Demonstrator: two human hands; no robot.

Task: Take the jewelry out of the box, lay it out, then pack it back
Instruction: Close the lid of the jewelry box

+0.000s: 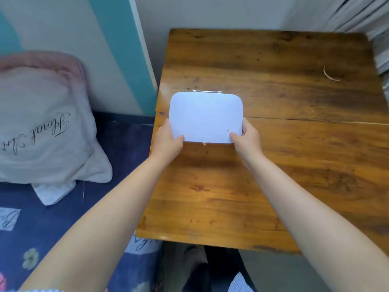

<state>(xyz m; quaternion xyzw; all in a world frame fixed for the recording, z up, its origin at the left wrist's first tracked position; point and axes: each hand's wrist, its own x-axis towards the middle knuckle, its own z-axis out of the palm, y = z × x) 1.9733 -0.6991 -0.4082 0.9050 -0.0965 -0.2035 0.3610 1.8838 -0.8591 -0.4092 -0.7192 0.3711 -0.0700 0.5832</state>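
The closed box (205,116), seemingly light and rigid, was gripped at its near corners by the left hand (168,139) and right hand (247,137) near the table's (273,165) left edge.

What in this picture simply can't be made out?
Head view only:
- Inside of the white box: its shut lid hides any jewelry.
- Fingers of the left hand and right hand: tucked behind the box.
- Pale curved mark on the table: too small to identify.

Both forearms were bare to the elbow; the left hand (167,140) and right hand (247,137) wore no rings, watch or gloves.
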